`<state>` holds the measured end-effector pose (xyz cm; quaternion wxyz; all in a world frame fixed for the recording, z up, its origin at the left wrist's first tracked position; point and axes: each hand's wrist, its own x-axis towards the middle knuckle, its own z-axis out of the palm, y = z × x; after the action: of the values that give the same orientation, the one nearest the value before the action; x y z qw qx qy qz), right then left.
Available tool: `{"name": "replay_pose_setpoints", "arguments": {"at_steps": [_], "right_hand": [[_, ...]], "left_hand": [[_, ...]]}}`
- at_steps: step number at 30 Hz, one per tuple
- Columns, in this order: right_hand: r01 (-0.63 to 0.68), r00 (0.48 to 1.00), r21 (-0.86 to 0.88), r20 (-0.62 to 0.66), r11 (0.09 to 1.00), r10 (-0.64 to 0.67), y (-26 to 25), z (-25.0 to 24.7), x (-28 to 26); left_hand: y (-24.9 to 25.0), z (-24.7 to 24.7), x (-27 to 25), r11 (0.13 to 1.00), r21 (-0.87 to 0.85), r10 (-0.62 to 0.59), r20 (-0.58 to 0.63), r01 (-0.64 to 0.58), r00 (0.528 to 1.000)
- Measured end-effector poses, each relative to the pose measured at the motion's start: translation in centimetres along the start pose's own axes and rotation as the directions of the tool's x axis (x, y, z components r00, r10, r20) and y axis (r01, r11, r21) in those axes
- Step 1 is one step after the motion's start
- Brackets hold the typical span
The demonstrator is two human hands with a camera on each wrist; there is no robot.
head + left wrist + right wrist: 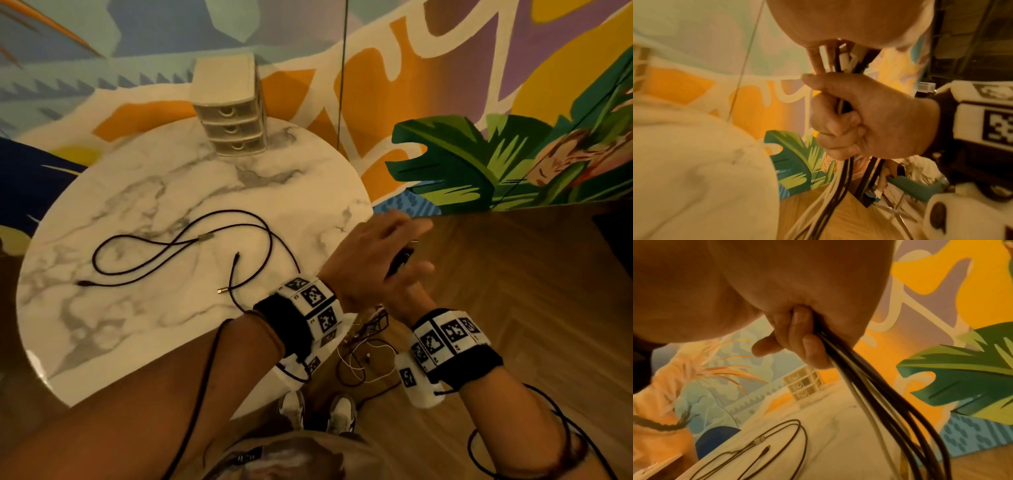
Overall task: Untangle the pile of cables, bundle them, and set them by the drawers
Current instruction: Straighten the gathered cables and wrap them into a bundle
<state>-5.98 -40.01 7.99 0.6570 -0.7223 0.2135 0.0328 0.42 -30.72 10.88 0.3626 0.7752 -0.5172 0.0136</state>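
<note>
Now the right hand [869, 116] is fisted round the cables [838, 181], black and white strands trailing toward the floor beside the table [144, 192]. Left hand [373, 253] sits above it, fingers apparently spread and touching the ends. One black cable [178, 243] lies loose on the marble, drawers [229, 113] well apart at the far edge.

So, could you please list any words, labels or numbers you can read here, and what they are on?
None can be read as text.
Wall mural: big white strokes like lettering, cut off, no word legible.
Wristbands: black-and-white square code patterns, no letters.
Drawers: no label visible.
</note>
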Motion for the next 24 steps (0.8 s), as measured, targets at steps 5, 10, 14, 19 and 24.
{"name": "replay_pose_setpoints", "arguments": {"at_steps": [5,10,14,19,24], "right_hand": [[-0.043,0.993,-0.056,0.107,0.998,0.049,2.4,1.6,1.2],[-0.11,0.986,0.009,0.126,0.994,0.108,3.2,3.0,1.6],[-0.174,0.978,-0.002,0.119,0.985,0.173,4.2,4.5,1.9],[-0.183,0.971,-0.052,0.146,0.982,0.189,4.5,5.3,2.2],[-0.176,0.977,-0.07,0.111,0.982,0.183,4.7,5.7,2.6]], "left_hand": [[-8.5,-1.9,-7.7,0.832,0.179,-0.543,0.067,0.525,0.837],[-13.2,-2.2,-17.5,0.687,0.694,-0.692,0.535,0.214,0.485],[-11.1,0.1,-20.1,0.766,0.625,-0.591,0.593,0.15,0.548],[-9.7,0.5,-19.8,0.867,0.466,-0.444,0.565,0.174,0.696],[-15.9,-4.3,-18.9,0.723,0.483,-0.647,0.221,0.494,0.73]]}}
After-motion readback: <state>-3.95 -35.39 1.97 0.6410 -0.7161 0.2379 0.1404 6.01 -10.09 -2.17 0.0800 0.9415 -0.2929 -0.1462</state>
